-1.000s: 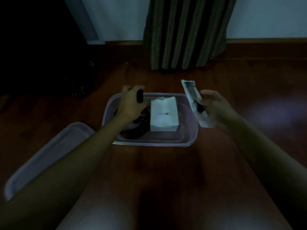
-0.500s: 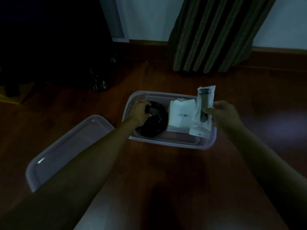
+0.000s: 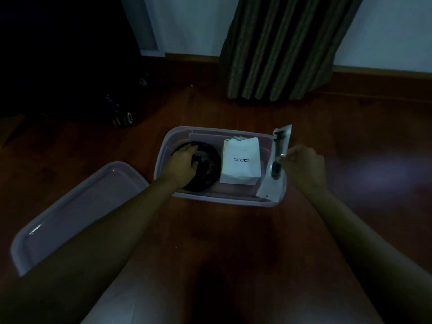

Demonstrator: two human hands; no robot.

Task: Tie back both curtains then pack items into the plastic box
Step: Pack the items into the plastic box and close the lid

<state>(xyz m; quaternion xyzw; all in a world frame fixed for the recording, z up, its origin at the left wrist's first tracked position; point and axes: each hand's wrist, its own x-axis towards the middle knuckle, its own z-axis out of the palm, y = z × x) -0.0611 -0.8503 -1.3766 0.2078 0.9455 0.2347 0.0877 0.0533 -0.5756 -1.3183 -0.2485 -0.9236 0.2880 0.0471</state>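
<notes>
Plastic box [image 3: 211,131], lid off, sits on the wooden floor [image 3: 233,230] directly under both hands. Lid [image 3: 77,206] lies apart on the floor, outboard of the left forearm. Left hand [image 3: 184,164] reaches into the left end of the box, palm down, fingers laid loosely over a black coiled cable [image 3: 209,176] and pressing it toward the bottom. White carton [image 3: 242,163] stands between the two hands, just beside the coil, its torn flap on the side away from the person. Clear packet [image 3: 273,185] with dark contents hangs upright at the right end of the box, pinched near mid-length between thumb and fingertips of the right hand [image 3: 304,167]. Its lower edge overlaps the near right corner of the box; whether it touches there cannot be told.

Likely hazards, judged from this arrangement:
- The gap between the carton and the wall beside the right hand looks narrow, so a packet lowered at a tilt may catch on the rim or ride up on the carton and later hold the lid off.
- The light pinch on slick film may let the packet slip outside the box.
- The coil may spring open once the left hand lifts, nudging the carton into that gap.
</notes>
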